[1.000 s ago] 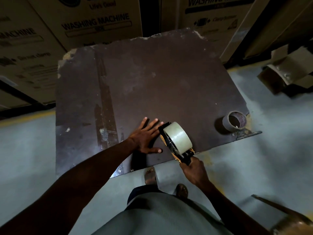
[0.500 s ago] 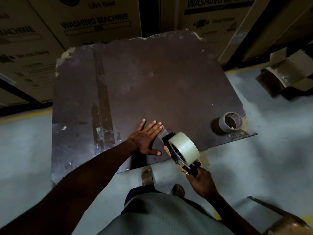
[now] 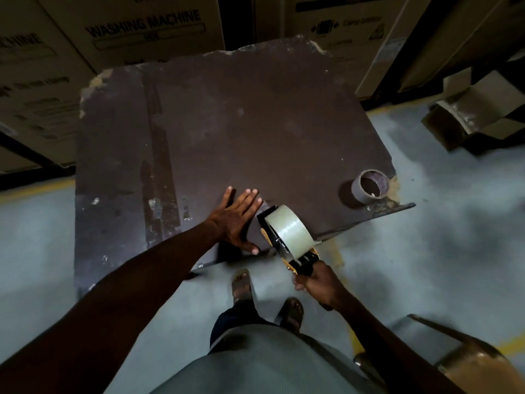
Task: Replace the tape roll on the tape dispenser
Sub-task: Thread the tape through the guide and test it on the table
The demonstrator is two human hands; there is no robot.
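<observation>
Right hand (image 3: 319,284) clenched on handle of tape dispenser (image 3: 287,240), full clear tape roll (image 3: 288,231) mounted on it, front end at near edge of dark worn tabletop (image 3: 255,123). Left hand (image 3: 237,220) released, flat on tabletop just beside dispenser nose. Spent tape core (image 3: 369,186) upright near right corner, well apart.

tape roll (image 3: 290,232): translucent whitish | tape dispenser (image 3: 287,251): black, orange | tabletop (image 3: 241,132): dark brown | empty core (image 3: 369,186): grey-brown
</observation>
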